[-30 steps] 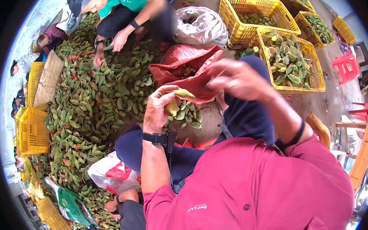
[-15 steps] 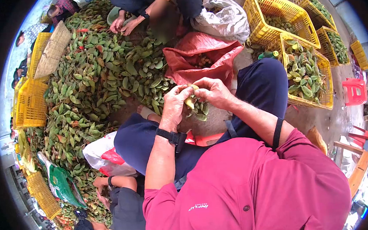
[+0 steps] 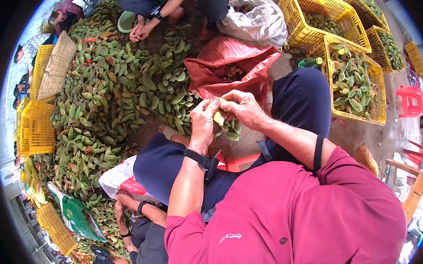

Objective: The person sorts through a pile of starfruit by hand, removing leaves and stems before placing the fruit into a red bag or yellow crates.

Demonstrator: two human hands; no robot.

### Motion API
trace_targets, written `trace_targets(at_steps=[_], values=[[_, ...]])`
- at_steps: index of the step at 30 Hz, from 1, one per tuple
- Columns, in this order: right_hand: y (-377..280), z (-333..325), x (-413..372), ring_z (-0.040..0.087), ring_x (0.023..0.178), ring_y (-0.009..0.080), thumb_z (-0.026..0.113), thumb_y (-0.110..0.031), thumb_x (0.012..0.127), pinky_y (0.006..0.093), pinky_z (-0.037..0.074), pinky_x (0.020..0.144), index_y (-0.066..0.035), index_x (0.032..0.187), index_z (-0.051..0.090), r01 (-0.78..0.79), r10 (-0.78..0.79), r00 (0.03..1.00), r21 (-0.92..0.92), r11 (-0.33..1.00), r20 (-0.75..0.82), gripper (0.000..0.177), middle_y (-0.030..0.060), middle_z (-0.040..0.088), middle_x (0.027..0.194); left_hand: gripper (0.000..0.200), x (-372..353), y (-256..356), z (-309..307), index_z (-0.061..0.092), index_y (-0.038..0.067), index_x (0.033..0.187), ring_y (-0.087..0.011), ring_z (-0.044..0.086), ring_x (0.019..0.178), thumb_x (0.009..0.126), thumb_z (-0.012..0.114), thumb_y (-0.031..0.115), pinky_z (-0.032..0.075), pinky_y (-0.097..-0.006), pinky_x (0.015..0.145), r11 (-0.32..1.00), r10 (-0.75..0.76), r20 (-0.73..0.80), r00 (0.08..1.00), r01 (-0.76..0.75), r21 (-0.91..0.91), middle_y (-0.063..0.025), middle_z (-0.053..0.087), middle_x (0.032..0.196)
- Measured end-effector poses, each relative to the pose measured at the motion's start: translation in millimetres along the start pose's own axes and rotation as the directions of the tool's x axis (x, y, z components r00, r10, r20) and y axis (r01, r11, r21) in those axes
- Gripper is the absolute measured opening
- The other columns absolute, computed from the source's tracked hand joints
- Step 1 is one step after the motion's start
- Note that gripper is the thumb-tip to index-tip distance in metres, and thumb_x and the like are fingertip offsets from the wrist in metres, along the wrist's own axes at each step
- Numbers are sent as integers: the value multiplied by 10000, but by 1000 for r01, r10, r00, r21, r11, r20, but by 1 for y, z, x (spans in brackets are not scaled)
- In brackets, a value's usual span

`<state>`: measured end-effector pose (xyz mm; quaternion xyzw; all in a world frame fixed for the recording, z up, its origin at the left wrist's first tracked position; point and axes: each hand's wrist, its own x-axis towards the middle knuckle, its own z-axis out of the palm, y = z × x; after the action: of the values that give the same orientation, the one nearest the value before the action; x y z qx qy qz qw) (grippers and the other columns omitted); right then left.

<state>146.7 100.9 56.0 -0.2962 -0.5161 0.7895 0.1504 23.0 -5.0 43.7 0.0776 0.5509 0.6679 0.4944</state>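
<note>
My left hand [image 3: 204, 117] is closed on a yellow-green pod [image 3: 219, 117] with the thumb and fingers. My right hand [image 3: 243, 110] pinches at the pod's upper end, its fingertips meeting those of the left. What lies right between the fingertips is too small to make out. Below the hands, several green leafy pods [image 3: 232, 130] show between my knees. Just beyond them stands an open red woven sack [image 3: 210, 67] with small brownish pieces [image 3: 234, 73] inside.
A large heap of green pods [image 3: 97, 99] spreads to the left. Yellow crates [image 3: 379, 94] stand at the right, beside a green bottle [image 3: 310, 63]. A white sack [image 3: 258, 22] is at the back. Co-workers' hands [image 3: 141, 31] are near a green bowl [image 3: 127, 21].
My hands stay together around the pod with only slight shifts. The co-worker at lower left has brought both hands to the white bag; the far co-worker's hands have moved slightly.
</note>
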Motion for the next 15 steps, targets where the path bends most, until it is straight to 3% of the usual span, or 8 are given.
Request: trace_targets(at_steps=[7, 10, 11, 12, 14, 15], values=[[22, 8, 9, 612, 706, 56, 634, -140, 989, 222, 525, 593, -12, 1063, 665, 86, -90, 992, -55, 995, -83, 151, 24, 684, 880, 167, 5, -6, -1, 671, 7, 1033, -101, 634, 750, 998, 600, 155, 524, -254, 682, 1000, 27, -26, 999, -27, -11, -21, 673, 885], [40, 11, 16, 613, 754, 70, 596, -157, 1011, 252, 527, 638, -6, 1058, 656, 210, -257, 955, -275, 938, -146, 169, 19, 682, 877, 169, 6, -10, 0, 690, 3, 1033, -77, 616, 771, 988, 613, 146, 504, -237, 705, 995, 79, -66, 995, -75, 66, 0, 671, 890], [37, 12, 18, 664, 796, 197, 555, -187, 1008, 364, 525, 747, 11, 1058, 653, 233, -310, 927, -324, 917, -209, 227, 135, 680, 821, 173, 6, -12, 3, 695, -1, 1021, -72, 606, 754, 988, 618, 150, 498, -235, 682, 987, 112, -72, 991, -102, 123, 4, 670, 880], [44, 8, 24, 674, 810, 230, 502, -193, 1029, 371, 524, 756, 19, 1050, 651, 224, -314, 921, -346, 911, -229, 260, 160, 685, 875, 177, 5, -13, 3, 700, -4, 1010, -67, 597, 737, 989, 623, 154, 491, -233, 659, 975, 144, -76, 987, -129, 181, 7, 668, 869], [44, 4, 27, 676, 815, 254, 461, -212, 1041, 374, 527, 759, 26, 1065, 649, 328, -502, 860, -650, 686, -96, 305, 175, 688, 963, 181, 4, -10, 4, 702, -6, 1018, -77, 610, 710, 987, 626, 155, 495, -237, 638, 991, 80, -92, 993, -70, 110, -9, 679, 861], [39, 2, 27, 676, 817, 266, 448, -220, 1043, 376, 528, 761, 28, 1071, 648, 276, -399, 907, -526, 804, -134, 320, 180, 687, 992, 183, 4, -7, 6, 703, -7, 1022, -82, 616, 697, 986, 628, 155, 497, -239, 627, 997, 49, -99, 994, -42, 70, -17, 684, 857]])
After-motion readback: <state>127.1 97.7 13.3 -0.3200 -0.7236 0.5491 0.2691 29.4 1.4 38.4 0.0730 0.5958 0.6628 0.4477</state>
